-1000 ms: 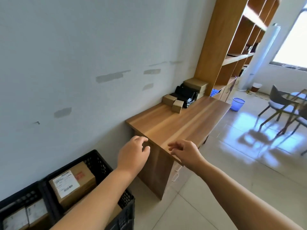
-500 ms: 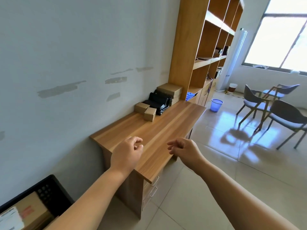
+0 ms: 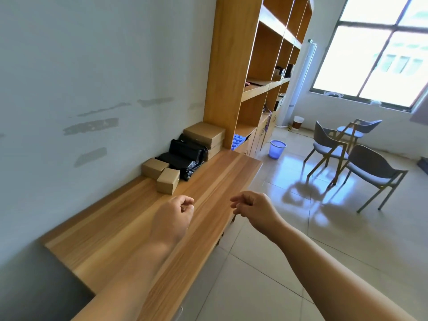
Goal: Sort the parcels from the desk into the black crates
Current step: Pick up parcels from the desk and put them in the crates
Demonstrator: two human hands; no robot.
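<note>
Running along the pale wall, one long wooden desk [image 3: 129, 230] fills the left of the view, and its far end meets one tall wooden shelf unit [image 3: 228, 66]. Three grey chairs stand on the tiled floor to the right, well apart from the desk: the nearest chair [image 3: 372, 172], a middle chair [image 3: 328, 144] and a far chair [image 3: 361, 129] below the window.

All the parcels sit at the desk's far end, along its wall edge. Two flat brown boxes [image 3: 205, 134] lie stacked in the far corner against the shelf unit. Just in front of them lie black plastic parcels [image 3: 185, 156], bunched together so that I cannot count them. Nearer still stand two small brown boxes: the small box by the wall [image 3: 151, 167] and the small box beside it [image 3: 168, 181], which touch each other.

One blue bin [image 3: 276, 148] stands on the floor past the desk's far end.

Two bare hands hover with nothing in them. The left hand [image 3: 172, 220] hangs over the middle of the desk, fingers loosely curled. The right hand [image 3: 256, 209] hangs over the desk's front edge, fingers loosely bent.
</note>
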